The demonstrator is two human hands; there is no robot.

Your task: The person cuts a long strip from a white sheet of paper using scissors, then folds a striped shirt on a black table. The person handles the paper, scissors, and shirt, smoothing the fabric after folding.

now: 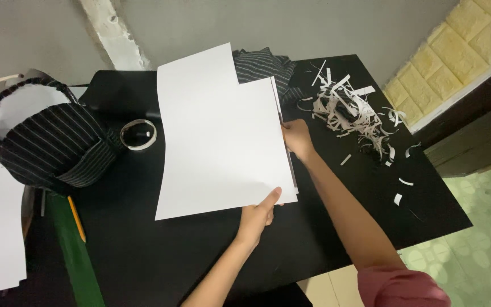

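Large white paper sheets (217, 136) lie stacked on a black table (143, 250). My left hand (257, 216) pinches the near right corner of the top sheet, thumb on top. My right hand (298, 138) grips the right edge of the sheets about halfway up. The top sheet looks slightly lifted and shifted left of the ones beneath.
A pile of white paper strips (353, 113) lies at the table's right. A tape roll (138, 135) sits left of the sheets, next to a black striped fabric piece with white lining (46, 136). More striped cloth (262, 65) lies behind. An orange pencil (77, 219) lies at the left edge.
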